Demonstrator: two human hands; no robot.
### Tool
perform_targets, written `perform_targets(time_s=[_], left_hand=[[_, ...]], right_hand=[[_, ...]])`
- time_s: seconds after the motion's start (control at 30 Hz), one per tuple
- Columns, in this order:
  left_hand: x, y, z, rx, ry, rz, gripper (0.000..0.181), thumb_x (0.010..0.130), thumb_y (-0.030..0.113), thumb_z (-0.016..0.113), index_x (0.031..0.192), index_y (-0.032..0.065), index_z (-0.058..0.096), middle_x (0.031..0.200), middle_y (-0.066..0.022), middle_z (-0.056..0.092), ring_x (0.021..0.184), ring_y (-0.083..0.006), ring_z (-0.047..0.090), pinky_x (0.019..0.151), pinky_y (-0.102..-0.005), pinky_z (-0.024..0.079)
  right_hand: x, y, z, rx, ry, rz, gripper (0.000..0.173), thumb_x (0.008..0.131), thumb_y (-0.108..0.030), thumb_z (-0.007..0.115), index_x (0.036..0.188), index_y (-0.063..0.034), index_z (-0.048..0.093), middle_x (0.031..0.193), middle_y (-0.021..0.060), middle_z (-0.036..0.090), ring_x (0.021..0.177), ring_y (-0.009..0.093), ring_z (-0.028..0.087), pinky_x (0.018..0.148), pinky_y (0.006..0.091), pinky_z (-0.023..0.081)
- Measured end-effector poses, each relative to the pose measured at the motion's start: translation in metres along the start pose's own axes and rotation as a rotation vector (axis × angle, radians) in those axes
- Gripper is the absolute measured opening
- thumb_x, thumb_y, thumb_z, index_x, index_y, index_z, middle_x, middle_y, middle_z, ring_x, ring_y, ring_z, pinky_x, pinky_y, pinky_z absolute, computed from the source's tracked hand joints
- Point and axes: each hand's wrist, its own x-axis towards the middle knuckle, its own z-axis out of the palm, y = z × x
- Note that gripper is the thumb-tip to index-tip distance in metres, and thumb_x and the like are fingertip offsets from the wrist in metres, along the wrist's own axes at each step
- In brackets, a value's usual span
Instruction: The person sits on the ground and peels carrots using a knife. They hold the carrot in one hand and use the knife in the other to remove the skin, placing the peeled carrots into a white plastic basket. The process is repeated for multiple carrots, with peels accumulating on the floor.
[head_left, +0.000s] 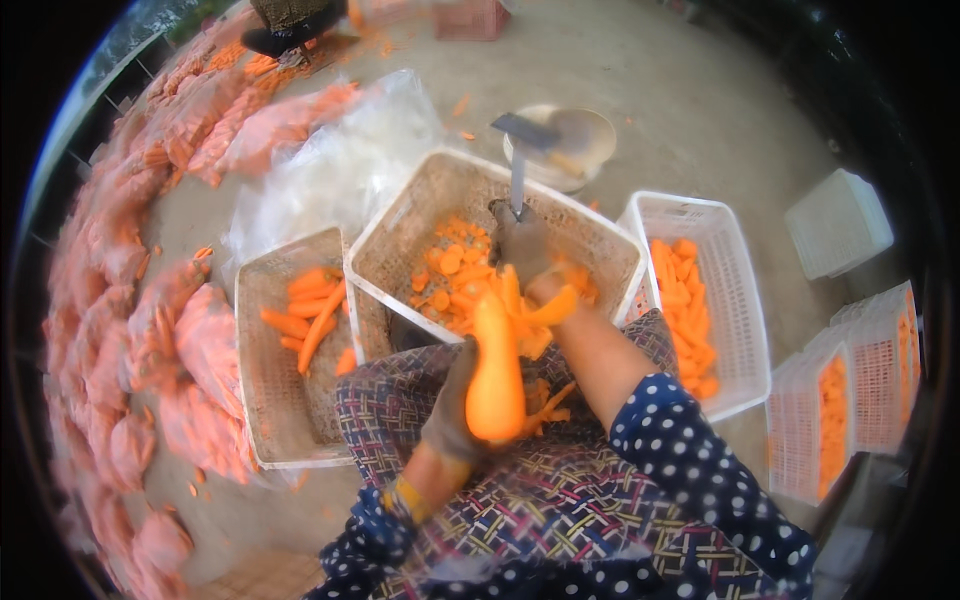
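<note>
My left hand (452, 420), in a dark glove, is closed around a large peeled orange butternut squash or similar vegetable (495, 375), held upright over my lap. My right hand (523, 238), gloved and blurred, grips a peeler-like tool with a flat metal shank (517, 176) that points away from me, over a white crate (491, 176). Orange peel strips (553, 306) hang between my right wrist and the vegetable. In that crate lie cut carrot rounds and scraps (450, 262). More peel rests on my patterned apron.
A crate with whole peeled carrots (322, 307) stands at left, one with orange pieces (684, 315) at right. Behind is a round white bucket (592, 142). Filled pink mesh sacks (214, 337) line the left; stacked crates (810, 427) stand far right. A person (296, 22) sits at top left.
</note>
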Motion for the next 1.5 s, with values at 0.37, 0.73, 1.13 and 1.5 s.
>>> perform_targets(time_s=[0.37,0.73,1.13,1.5], left_hand=[[0.036,0.002,-0.031,-1.104,-0.228,-0.363,0.050,0.102,0.039,0.049,0.141,0.0071,0.046,0.133,-0.0130,0.056,0.122,-0.0280,0.056,0.104,-0.0432,0.046],[0.031,0.010,-0.022,0.074,-0.014,0.191,0.042,0.106,0.038,0.043,0.129,0.0048,0.052,0.106,-0.0110,0.062,0.099,-0.0225,0.063,0.090,-0.0385,0.053],[0.000,0.004,0.010,-0.076,0.064,-0.040,0.055,0.100,0.047,0.052,0.132,0.0020,0.051,0.109,-0.0178,0.063,0.097,-0.0309,0.063,0.086,-0.0453,0.055],[0.045,-0.004,-0.041,0.362,-0.076,0.244,0.055,0.100,0.040,0.054,0.139,0.0025,0.045,0.126,-0.0135,0.058,0.114,-0.0242,0.059,0.099,-0.0399,0.049]], right_hand=[[-0.118,-0.036,-0.005,0.314,-0.203,0.094,0.039,0.100,-0.031,0.056,0.111,0.0063,0.052,0.057,0.0050,0.048,0.045,0.017,0.050,0.045,0.0343,0.048],[-0.054,-0.057,-0.016,0.154,-0.048,-0.029,0.035,0.097,-0.032,0.058,0.096,0.0025,0.058,0.060,0.0050,0.049,0.051,0.018,0.053,0.051,0.0317,0.049],[0.032,0.016,-0.016,-0.268,-0.012,-0.099,0.033,0.097,-0.030,0.058,0.098,0.0036,0.062,0.063,0.0084,0.056,0.050,0.016,0.056,0.050,0.0323,0.046],[-0.130,-0.042,0.001,0.391,-0.151,0.078,0.027,0.102,-0.021,0.054,0.110,0.0045,0.056,0.060,0.0067,0.052,0.048,0.016,0.051,0.047,0.0311,0.045]])
